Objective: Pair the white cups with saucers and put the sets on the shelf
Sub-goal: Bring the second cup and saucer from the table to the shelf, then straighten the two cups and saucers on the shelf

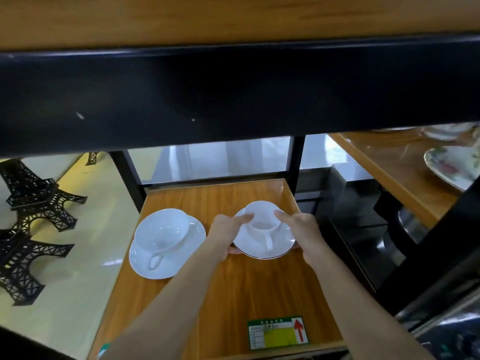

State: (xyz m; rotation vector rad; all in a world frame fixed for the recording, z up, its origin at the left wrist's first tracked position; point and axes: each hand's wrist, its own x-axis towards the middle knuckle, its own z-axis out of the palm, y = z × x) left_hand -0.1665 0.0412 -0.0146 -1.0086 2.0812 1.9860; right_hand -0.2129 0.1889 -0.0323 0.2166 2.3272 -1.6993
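Wooden shelf [259,281] in a black-framed rack, metal tower models [33,216] off to the left, price label [278,332] on the front edge. One set already parked on the left: cup [162,231] on saucer [167,252], handle toward me. I'm on the second set now: left hand [228,235] and right hand [302,229] both closed on the gold-rimmed saucer [265,237], one per side, fingers under the rim, thumbs pressing the second cup's [263,216] lip to stop it sliding. Handle faces me. Can't tell if the saucer is touching the shelf or just above it. Judgement: placement step, nearly done. Next: seat it flat just beside the first set without clinking rims, ease thumbs off, slide fingers out level.
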